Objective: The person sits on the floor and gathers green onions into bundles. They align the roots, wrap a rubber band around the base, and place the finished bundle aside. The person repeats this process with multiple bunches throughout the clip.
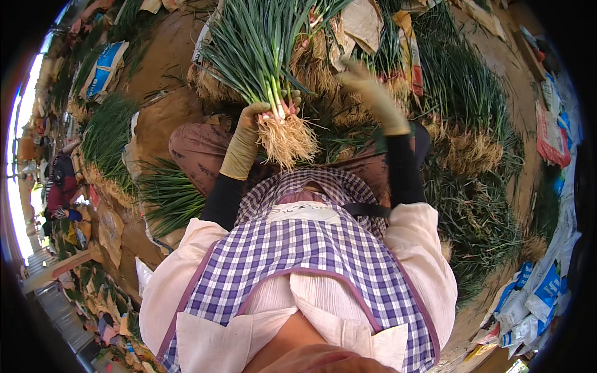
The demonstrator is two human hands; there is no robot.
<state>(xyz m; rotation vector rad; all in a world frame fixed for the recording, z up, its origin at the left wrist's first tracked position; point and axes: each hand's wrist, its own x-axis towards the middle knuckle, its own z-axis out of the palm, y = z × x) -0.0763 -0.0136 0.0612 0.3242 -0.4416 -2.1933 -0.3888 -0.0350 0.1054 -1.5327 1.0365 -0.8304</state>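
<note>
My left hand, in a tan glove, grips a bunch of spring onions just above the roots. Its long green leaves point away from me, while the pale and reddish stem bases and tangled straw-coloured roots hang towards my lap. My right hand, in a matching glove, is raised to the right of the bunch and blurred by motion. Its fingers look spread, with nothing visible in them. Beyond it lie more rooted onions and a brown paper sheet.
To the right is a long heap of rooted onions, with loose leaf trimmings nearer me. More onion bunches lie on the left, by a bare patch of floor. Plastic sacks line the right edge. Another person is at far left.
</note>
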